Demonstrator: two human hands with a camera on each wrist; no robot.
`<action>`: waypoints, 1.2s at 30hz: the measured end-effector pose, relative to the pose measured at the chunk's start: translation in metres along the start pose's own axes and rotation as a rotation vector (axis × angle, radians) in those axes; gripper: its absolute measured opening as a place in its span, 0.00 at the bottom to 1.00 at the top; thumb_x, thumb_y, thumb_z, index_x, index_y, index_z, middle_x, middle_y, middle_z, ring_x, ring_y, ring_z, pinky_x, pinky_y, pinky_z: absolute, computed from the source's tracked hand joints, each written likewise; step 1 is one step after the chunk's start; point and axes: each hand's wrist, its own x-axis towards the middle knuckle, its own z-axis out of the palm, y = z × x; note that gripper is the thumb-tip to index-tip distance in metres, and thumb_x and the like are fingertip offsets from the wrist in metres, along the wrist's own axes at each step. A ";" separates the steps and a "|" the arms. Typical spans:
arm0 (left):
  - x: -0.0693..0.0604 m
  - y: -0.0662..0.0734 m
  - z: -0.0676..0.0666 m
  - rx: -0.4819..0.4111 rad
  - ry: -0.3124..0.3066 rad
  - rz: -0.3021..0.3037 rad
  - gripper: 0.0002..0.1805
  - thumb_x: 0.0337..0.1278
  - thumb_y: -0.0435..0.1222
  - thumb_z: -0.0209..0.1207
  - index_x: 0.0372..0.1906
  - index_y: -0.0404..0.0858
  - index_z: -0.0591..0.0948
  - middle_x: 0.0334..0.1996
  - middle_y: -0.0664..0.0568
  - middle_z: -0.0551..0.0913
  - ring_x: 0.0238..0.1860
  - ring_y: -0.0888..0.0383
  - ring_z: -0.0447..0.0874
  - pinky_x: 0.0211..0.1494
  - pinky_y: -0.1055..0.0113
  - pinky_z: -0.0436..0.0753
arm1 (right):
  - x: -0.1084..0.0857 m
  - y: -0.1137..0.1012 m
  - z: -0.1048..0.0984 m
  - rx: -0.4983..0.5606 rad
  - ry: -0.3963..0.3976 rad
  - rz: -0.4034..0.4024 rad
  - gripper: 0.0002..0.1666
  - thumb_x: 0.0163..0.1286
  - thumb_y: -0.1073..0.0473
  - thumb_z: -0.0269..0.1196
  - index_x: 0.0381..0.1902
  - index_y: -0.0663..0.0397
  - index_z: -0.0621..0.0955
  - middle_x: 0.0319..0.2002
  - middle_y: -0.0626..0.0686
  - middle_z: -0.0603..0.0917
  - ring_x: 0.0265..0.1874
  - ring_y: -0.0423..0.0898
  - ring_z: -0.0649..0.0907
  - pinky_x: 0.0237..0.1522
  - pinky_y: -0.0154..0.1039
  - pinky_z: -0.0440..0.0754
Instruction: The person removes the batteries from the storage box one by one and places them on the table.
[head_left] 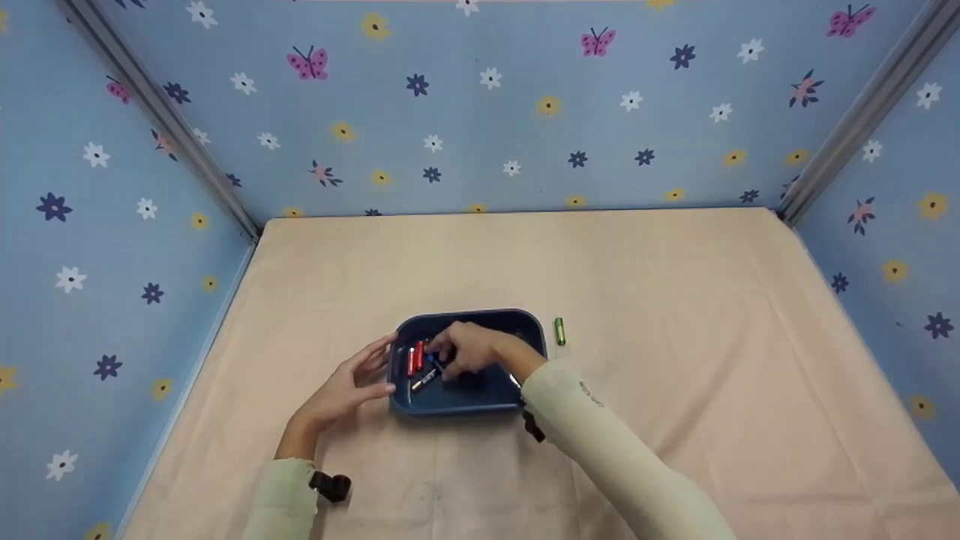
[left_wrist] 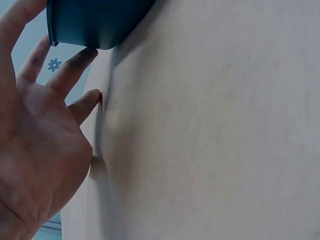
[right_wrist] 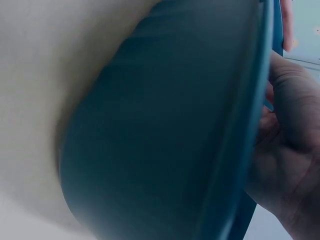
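A dark blue tray (head_left: 491,401) stands on the cloth-covered table in the head view. My left hand (head_left: 349,386) rests against its left end, fingers fairly straight and thumb apart; the left wrist view shows fingertips at the tray's outer wall (left_wrist: 95,22). My right hand (head_left: 469,349) reaches over the right rim into the tray, its curled fingers and thumb around a small blue battery, mostly hidden. Close to these fingertips lie red batteries (head_left: 415,358) and a black battery with a copper end (head_left: 424,379). In the right wrist view, the tray wall (right_wrist: 165,115) partly covers the hand.
A green battery (head_left: 559,331) lies on the table just right of the tray. Beige cloth (head_left: 675,300) covers the tabletop. Blue patterned panels (head_left: 480,112) enclose its back and sides, with metal posts (head_left: 165,120) at the corners.
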 end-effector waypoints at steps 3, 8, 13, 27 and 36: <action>0.000 0.000 0.000 0.001 0.001 0.001 0.50 0.75 0.34 0.72 0.92 0.43 0.59 0.92 0.39 0.57 0.92 0.32 0.57 0.92 0.31 0.54 | 0.006 0.003 0.004 -0.052 0.025 0.001 0.34 0.73 0.63 0.78 0.75 0.52 0.84 0.61 0.62 0.92 0.47 0.44 0.86 0.49 0.36 0.88; 0.000 -0.002 0.000 0.004 -0.001 0.007 0.50 0.75 0.34 0.72 0.92 0.43 0.59 0.92 0.38 0.57 0.91 0.31 0.57 0.92 0.30 0.54 | 0.022 0.019 0.015 -0.099 0.048 0.038 0.34 0.70 0.60 0.80 0.73 0.40 0.86 0.53 0.53 0.91 0.49 0.45 0.86 0.56 0.39 0.86; 0.000 -0.002 0.000 0.010 0.003 0.016 0.50 0.75 0.34 0.72 0.92 0.43 0.59 0.92 0.38 0.58 0.91 0.31 0.58 0.92 0.30 0.54 | 0.032 0.032 0.021 -0.128 0.027 0.066 0.32 0.69 0.61 0.81 0.67 0.29 0.86 0.47 0.48 0.89 0.44 0.43 0.84 0.48 0.38 0.84; 0.000 -0.001 0.001 0.008 0.005 -0.001 0.49 0.75 0.35 0.72 0.92 0.44 0.60 0.92 0.38 0.58 0.91 0.32 0.59 0.92 0.29 0.54 | 0.005 0.008 0.009 -0.199 -0.035 0.000 0.30 0.73 0.67 0.76 0.68 0.39 0.87 0.38 0.49 0.89 0.35 0.41 0.84 0.39 0.36 0.82; 0.000 0.000 0.000 0.020 0.008 -0.007 0.48 0.76 0.36 0.71 0.92 0.45 0.60 0.92 0.39 0.58 0.91 0.33 0.59 0.92 0.29 0.54 | -0.004 0.003 0.005 -0.201 -0.043 -0.043 0.29 0.76 0.66 0.73 0.71 0.43 0.87 0.33 0.45 0.85 0.32 0.38 0.80 0.37 0.32 0.78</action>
